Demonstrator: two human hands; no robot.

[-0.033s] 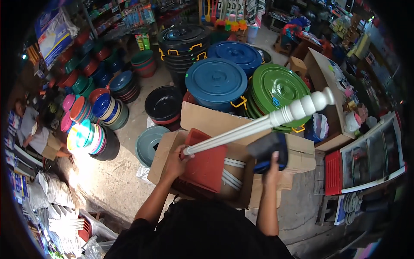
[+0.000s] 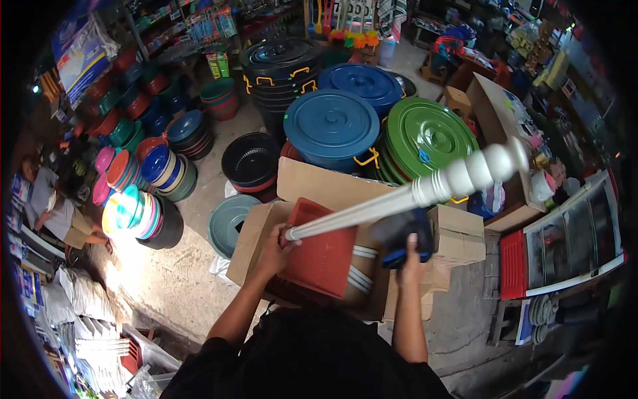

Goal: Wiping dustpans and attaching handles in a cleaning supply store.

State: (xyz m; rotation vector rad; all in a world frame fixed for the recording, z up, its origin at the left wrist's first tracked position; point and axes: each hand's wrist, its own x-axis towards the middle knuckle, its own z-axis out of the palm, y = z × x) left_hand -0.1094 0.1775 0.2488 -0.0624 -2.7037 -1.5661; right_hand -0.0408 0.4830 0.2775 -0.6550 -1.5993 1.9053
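Note:
My left hand grips the thin end of a white turned leg, which slants up and away to the right, ending in rounded bulges. In my right hand is a soft-looking black and blue cloth, blurred by motion, just under the leg's middle; whether they touch I cannot tell. Below lies an open cardboard box. A red rectangular plastic tray tilts inside it, close to my left hand, and several white slim pieces rest on the box's right side.
Big lidded tubs, blue and green, stand just beyond the box. A grey-green basin and black basins are to the left, with stacked colourful buckets farther out. A person sits at far left.
The leg's bulged far end has swung slightly right and down. My right hand and the cloth have shifted a little left; my left hand has barely moved.

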